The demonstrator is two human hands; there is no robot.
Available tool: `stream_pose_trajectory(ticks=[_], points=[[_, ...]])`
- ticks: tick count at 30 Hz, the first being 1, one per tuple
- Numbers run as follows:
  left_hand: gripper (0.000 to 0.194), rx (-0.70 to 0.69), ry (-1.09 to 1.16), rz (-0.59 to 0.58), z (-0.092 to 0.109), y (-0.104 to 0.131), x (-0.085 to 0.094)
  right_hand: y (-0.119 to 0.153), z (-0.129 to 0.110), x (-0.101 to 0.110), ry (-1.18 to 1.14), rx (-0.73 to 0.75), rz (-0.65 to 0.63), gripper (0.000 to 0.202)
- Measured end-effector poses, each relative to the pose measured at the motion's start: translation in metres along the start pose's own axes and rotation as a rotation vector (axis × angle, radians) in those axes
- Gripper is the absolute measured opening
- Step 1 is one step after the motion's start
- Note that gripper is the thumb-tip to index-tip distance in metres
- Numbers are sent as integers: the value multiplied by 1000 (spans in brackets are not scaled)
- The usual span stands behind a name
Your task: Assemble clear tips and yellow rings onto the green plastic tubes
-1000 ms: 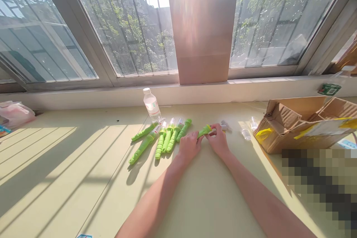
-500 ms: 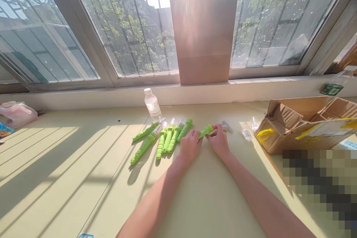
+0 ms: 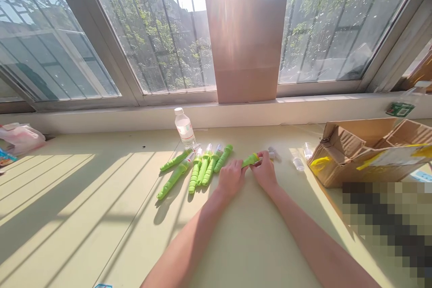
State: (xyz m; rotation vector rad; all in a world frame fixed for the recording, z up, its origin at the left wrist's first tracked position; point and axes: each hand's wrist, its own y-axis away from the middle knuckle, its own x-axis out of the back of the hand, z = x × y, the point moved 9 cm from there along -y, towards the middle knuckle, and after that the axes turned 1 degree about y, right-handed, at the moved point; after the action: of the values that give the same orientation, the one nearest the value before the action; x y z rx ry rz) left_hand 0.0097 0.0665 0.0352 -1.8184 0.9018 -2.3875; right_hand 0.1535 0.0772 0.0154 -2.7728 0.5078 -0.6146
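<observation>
Between my hands is a green ribbed stick (image 3: 250, 160) with a lighter collar at its right end. My left hand (image 3: 231, 178) is closed round its left part. The fingers of my right hand (image 3: 264, 171) pinch at the collar end, where a clear plastic piece (image 3: 272, 155) shows just beyond them; whether it joins the stick is hidden. Left of my hands lie several similar green sticks (image 3: 195, 172), most with clear tips pointing toward the window. One more green stick (image 3: 223, 158) lies nearest my left hand, with no clear tip visible.
Behind the sticks stands a water bottle (image 3: 185, 128). Clear plastic caps (image 3: 298, 162) lie right of my hands, beside an open cardboard box (image 3: 364, 162). A cardboard sheet (image 3: 248, 47) leans against the window. A pinkish plastic bag (image 3: 22, 138) sits far left.
My hands and the held green stick have shifted very slightly, the left hand a little to the right. The other sticks lie as before.
</observation>
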Motion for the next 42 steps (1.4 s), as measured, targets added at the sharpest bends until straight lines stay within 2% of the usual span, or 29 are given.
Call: stream_pose_trajectory(ticks=[10,14,20,26,38,42], points=[[27,-1,-10,-127,1,1,-9,-1,4,-2,40,7,-12,25],[22,8,-8,-165,-2,-1,-11,-2,7,-3,46,-1,-9,26],[10,56,-59,-111,-8,-3,-8,-2,9,-3,34,-10,2,27],[17,56,-51,-31,-5,-2,0,-2,8,-2,56,-42,6,29],[26,9,-17,46,-3,0,4,-2,9,1,52,-57,13,30],[31,9,-12,36,-4,0,3,-2,8,1,34,-47,32,30]])
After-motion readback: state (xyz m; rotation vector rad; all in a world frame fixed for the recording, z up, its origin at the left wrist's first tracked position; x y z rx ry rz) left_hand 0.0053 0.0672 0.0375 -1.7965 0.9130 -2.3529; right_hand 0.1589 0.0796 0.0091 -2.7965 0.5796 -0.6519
